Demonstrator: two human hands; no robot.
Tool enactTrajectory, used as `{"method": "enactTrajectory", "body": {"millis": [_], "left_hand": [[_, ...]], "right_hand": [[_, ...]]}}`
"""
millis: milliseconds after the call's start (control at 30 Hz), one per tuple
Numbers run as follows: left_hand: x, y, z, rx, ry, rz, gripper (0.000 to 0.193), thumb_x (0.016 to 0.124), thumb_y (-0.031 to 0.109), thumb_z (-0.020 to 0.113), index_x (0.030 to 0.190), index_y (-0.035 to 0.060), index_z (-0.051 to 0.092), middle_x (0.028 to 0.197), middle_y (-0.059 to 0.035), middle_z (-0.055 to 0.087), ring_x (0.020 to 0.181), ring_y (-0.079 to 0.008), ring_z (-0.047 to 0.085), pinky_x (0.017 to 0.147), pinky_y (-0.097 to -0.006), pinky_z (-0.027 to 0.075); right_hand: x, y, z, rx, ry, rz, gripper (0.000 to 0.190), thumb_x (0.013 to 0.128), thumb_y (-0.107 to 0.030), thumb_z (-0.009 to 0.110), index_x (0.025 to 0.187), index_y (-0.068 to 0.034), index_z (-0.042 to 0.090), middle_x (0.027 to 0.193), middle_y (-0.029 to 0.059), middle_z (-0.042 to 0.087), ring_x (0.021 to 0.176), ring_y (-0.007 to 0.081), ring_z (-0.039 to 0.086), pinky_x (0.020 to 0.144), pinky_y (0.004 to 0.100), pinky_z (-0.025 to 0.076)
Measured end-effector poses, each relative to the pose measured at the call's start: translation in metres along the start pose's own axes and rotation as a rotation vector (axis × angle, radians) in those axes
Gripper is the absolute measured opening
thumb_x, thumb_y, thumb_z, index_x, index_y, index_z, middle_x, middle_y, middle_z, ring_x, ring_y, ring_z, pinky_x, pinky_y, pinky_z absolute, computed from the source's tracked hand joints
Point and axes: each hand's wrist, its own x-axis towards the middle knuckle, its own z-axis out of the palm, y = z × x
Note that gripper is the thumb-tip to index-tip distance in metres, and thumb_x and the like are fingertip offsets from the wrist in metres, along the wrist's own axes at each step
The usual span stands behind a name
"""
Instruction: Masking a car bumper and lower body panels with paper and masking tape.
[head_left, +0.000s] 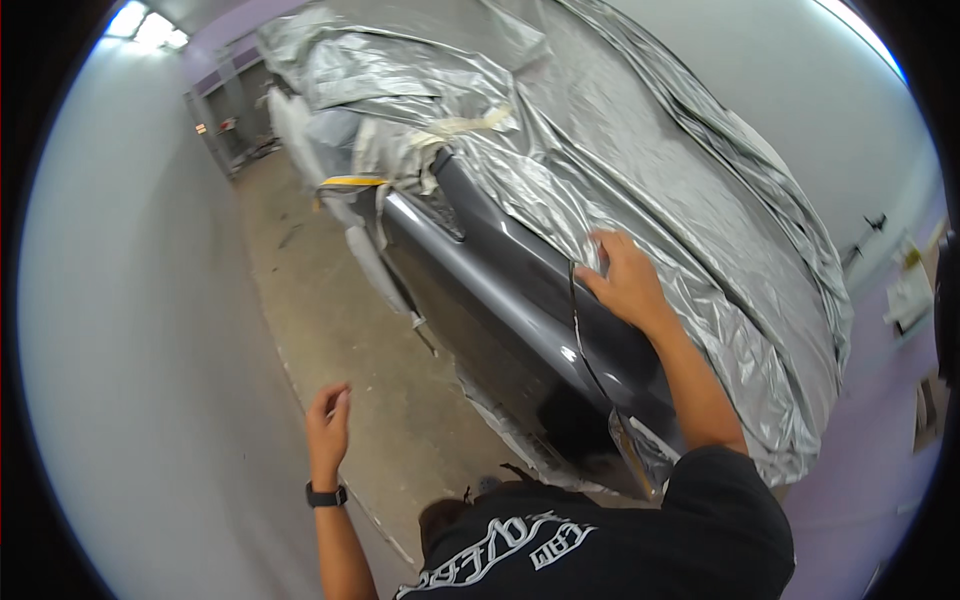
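Observation:
Before me stands a car with a glossy dark grey body panel, the rest of it largely draped in silver plastic sheeting. My right hand is at the sheeting's lower edge, thumb and fingers curved around a bit of it beside a dark seam; whether the fingertips pinch it is hard to tell. That seam runs down the panel from near my thumb. Away from the car, my left hand is raised over the floor, fingers bent, with nothing visible in it. A dark watch is on that wrist.
A pale wall rises close on my left. Between it and the car runs the concrete floor. Yellow tape and masking material hang at an opening farther along the car. Masking film edges the car's lower side.

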Motion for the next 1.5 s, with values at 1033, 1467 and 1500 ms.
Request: {"method": "enactTrajectory", "body": {"millis": [1033,1467,1500], "left_hand": [[0.142,0.191,0.302,-0.561,-1.223,0.275,0.038,0.086,0.000,0.064,0.124,0.0014,0.059,0.108,-0.0034,0.063,0.064,-0.0029,0.046,0.059,-0.0192,0.039],[0.149,0.229,0.307,-0.288,-0.859,0.202,0.029,0.096,0.019,0.057,0.120,0.0049,0.065,0.092,-0.0020,0.063,0.060,-0.0041,0.050,0.046,-0.0202,0.046],[0.151,0.235,0.309,-0.271,-0.931,0.165,0.030,0.097,0.020,0.056,0.121,0.0049,0.064,0.089,-0.0009,0.062,0.060,-0.0038,0.049,0.047,-0.0199,0.046]], "right_hand": [[-0.177,-0.064,0.025,0.382,0.711,1.209,0.017,0.091,-0.019,0.063,0.094,-0.002,0.065,0.075,0.0026,0.063,0.059,0.0089,0.058,0.051,0.0231,0.048],[-0.137,-0.001,-0.005,0.140,0.621,0.608,0.006,0.086,-0.006,0.068,0.087,-0.001,0.066,0.066,0.0030,0.063,0.055,0.0059,0.054,0.049,0.0238,0.043],[-0.122,-0.003,0.002,0.157,0.583,0.455,0.006,0.085,-0.006,0.069,0.087,-0.001,0.066,0.067,0.0042,0.064,0.055,0.0072,0.056,0.049,0.0247,0.043]]}}
